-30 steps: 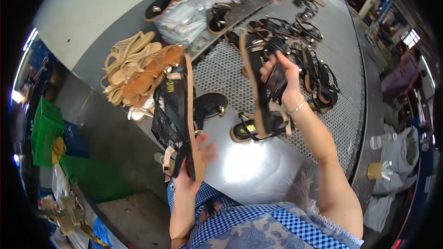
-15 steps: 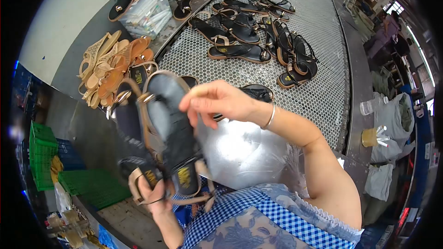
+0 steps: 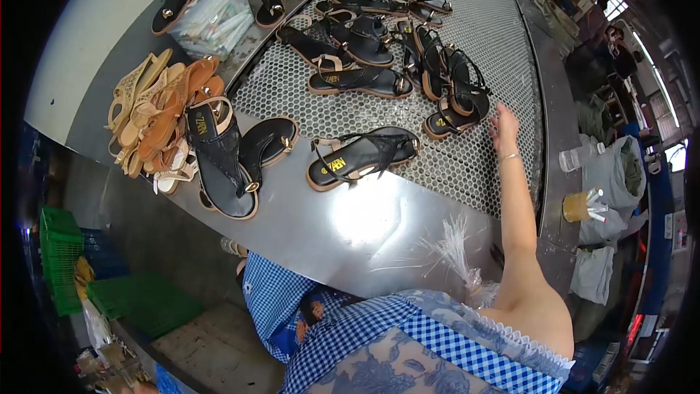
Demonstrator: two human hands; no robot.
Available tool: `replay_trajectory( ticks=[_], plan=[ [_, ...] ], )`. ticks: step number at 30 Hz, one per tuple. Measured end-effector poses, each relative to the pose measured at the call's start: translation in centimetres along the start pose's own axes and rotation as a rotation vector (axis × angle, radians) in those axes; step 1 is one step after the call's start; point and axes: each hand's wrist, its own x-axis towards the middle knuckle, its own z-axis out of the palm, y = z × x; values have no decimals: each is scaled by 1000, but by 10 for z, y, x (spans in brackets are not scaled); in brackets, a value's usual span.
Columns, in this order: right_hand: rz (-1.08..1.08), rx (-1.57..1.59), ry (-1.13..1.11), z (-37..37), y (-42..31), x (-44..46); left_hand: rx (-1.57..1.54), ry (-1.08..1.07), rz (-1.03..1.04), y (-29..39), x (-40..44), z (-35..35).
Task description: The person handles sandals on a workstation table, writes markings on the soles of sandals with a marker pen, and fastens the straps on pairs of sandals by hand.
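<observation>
My right hand [image 3: 504, 129] stretches forward over the perforated table, just right of a black sandal [image 3: 446, 124] in a cluster. Its fingers are loosely extended, with nothing visible in them. My left hand is out of view. Nearer me, a black sandal with gold lettering [image 3: 337, 166] lies on the table's edge of bare metal. To its left, two more black sandals with tan edges, one lengthwise [image 3: 216, 157] and one angled [image 3: 275, 138], rest together. A small beige strap-like piece [image 3: 232, 246] shows below the table edge; what it belongs to is hidden.
Tan and brown sandals [image 3: 157, 113] are piled at the left, beside a clear bin of pens [image 3: 215, 22]. More black sandals [image 3: 361, 40] lie across the perforated tabletop [image 3: 503, 36]. White plastic ties [image 3: 456, 248] stand near my body. Green crates [image 3: 62, 259] sit on the lower left.
The pair of black sandals I was holding has left the space over the table, and my left hand has gone out of view. My right hand has moved right and forward toward the sandals.
</observation>
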Motion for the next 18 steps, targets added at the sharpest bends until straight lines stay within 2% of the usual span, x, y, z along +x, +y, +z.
replay_trajectory(
  ticks=[1,2,3,4,5,6,7,8,10,11,13,14,15,16,17,18],
  plan=[
    [71,16,-26,5,2,-8,304,270,-107,-33,-19,-1],
    [98,-14,-104,13,-6,-30,438,-38,-459,-73,-28,2],
    [144,-105,-286,14,-3,-27,452,-112,-800,-109,-34,44],
    [190,-192,-473,16,0,-23,417,-535,-822,-142,-49,72],
    [40,-393,-466,22,-11,-43,420,-715,-944,-172,-71,78],
    [-99,-569,-497,25,-15,-44,533,-926,-927,-199,-89,93],
    [-169,-506,-483,20,-22,-49,776,-1143,-760,-218,-99,115],
    [-242,-444,-466,12,-44,-68,878,-1188,-653,-244,-114,124],
    [-142,-212,-495,-14,-57,-66,1004,-1082,-478,-288,-132,142],
    [-10,83,-805,-38,-50,-43,1002,-1081,-477,-306,-130,150],
    [195,605,-855,-58,-63,-77,1063,-1136,-377,-326,-129,164],
    [216,737,-782,-61,-55,-82,1054,-1133,-381,-324,-130,168],
    [228,868,-710,-65,-48,-87,1004,-1085,-528,-317,-126,173],
    [232,937,-778,-71,-31,-82,957,-1033,-674,-311,-124,174],
    [240,1004,-848,-78,-14,-76,924,-915,-740,-306,-129,172],
    [217,1017,-1021,-75,-6,-79,939,-913,-742,-300,-130,167]
  ],
)
